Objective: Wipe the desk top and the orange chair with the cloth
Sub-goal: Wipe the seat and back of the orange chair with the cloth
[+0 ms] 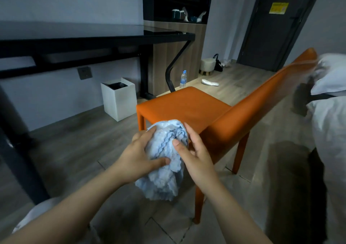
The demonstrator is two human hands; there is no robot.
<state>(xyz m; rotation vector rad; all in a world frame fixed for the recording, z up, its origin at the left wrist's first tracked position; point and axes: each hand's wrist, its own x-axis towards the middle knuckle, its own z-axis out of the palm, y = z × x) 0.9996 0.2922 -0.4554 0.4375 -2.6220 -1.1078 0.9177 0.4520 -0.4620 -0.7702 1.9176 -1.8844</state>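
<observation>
The desk spans ten o'clock, the orange chair stands centre, a black-lined white bin sits at nine o'clock, and at six o'clock your left hand and right hand together grip the bunched cloth.

Pale-blue fluffy cloth, bunched into a loose wad, raised just in front of the near seat corner of the orange padded chair, chair upright on slim legs, glossy black desk top beyond the chair
</observation>
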